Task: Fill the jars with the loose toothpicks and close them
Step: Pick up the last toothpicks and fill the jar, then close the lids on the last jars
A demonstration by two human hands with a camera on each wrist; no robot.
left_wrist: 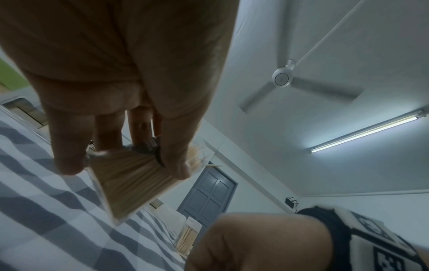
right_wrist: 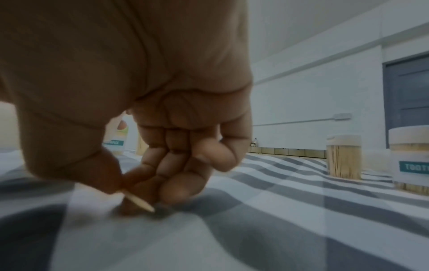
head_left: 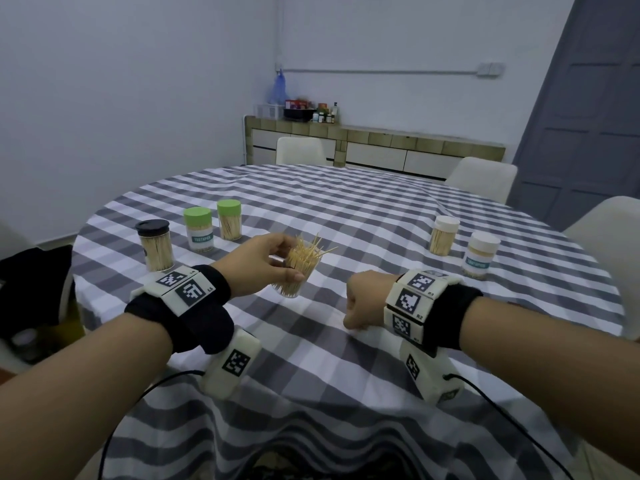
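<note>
the right hand (right_wrist: 144,128), fingers curled, pinches a lone toothpick (right_wrist: 139,201) against the checked cloth (right_wrist: 255,229); best lift it straight, then feed it tip-first. its long axis slants, free tip pointing down and away from the thumb. the left hand (head_left: 263,265) wraps the tilted open jar (head_left: 294,275), mouth splaying sticks up beyond its fingers.

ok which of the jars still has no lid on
The clear jar gripped in the left hand, toothpicks bristling out of its open top. The five other jars on the tablecloth all wear black, green or white lids.
</note>
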